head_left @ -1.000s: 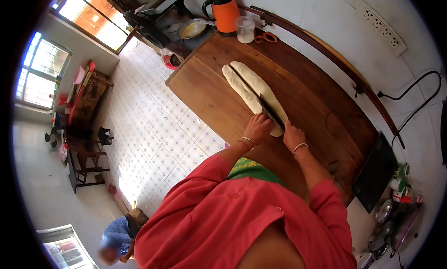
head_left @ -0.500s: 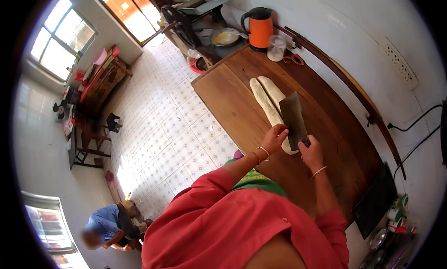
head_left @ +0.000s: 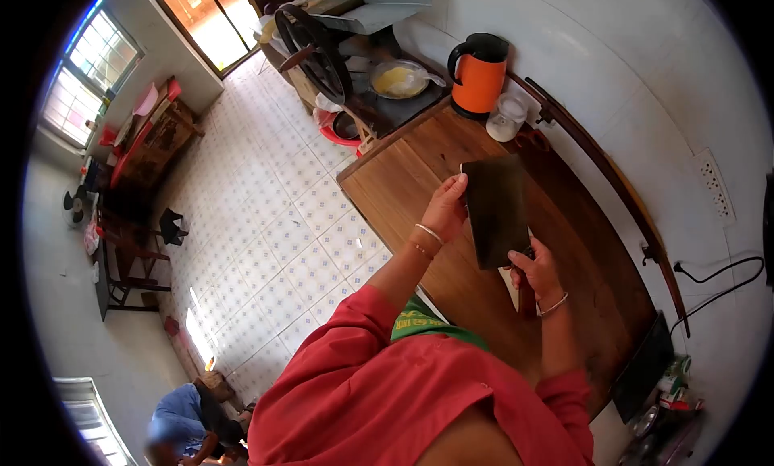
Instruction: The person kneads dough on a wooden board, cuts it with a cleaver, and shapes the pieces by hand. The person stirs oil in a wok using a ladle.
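My right hand (head_left: 538, 272) grips the handle of a broad, dark-bladed cleaver (head_left: 496, 216), with the thumb near the base of the blade. The blade is raised and turned with its flat face toward me. My left hand (head_left: 446, 210) is closed at the blade's upper left edge, fingertips touching it. The blade hides most of what lies behind it; just a small pale bit of dough (head_left: 514, 285) shows beside the handle. Under both hands is the wooden table (head_left: 395, 172).
An orange kettle (head_left: 479, 75), a glass jar (head_left: 506, 118) and orange-handled scissors (head_left: 534, 139) stand along the wall side. Beyond the table, a metal pan (head_left: 399, 81) holds something yellow, near a dark wheel (head_left: 314, 55). A person in blue (head_left: 181, 418) bends low at lower left.
The cleaver has been lifted and turned flat toward me, now covering the two long dough rolls. My left hand has moved up from the dough to the blade's edge. The view has shifted slightly.
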`<state>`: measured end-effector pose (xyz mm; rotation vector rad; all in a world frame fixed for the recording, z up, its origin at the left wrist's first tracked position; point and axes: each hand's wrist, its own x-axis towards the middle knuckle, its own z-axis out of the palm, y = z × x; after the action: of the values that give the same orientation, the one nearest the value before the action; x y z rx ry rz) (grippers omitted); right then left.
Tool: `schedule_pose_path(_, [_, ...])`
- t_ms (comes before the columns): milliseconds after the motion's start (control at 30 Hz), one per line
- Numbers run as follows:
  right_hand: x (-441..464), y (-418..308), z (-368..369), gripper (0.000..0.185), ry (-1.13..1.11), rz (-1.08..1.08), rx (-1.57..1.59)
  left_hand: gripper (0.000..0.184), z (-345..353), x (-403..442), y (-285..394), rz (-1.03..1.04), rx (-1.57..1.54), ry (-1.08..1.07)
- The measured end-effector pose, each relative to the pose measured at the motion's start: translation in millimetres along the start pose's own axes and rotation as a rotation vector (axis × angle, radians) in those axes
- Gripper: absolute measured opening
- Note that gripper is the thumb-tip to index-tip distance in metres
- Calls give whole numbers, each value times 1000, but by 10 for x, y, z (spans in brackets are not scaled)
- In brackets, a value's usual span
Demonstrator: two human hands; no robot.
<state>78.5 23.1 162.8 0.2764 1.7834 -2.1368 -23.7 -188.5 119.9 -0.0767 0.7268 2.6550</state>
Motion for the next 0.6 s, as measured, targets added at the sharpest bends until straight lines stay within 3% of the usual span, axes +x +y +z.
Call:
schedule_pose_path(67, [215,-87,248,15,-28,16,-24,13,-222,259,330,91,146,165])
schedule_pose_path(267, [858,-397,810,16,-69,41,-95,10,-613,650,1152,174,331,229])
schedule_pose_path(600, [1797,-1071,1489,12,-91,14,-193,17,-825,1363,1947,446,89,295])
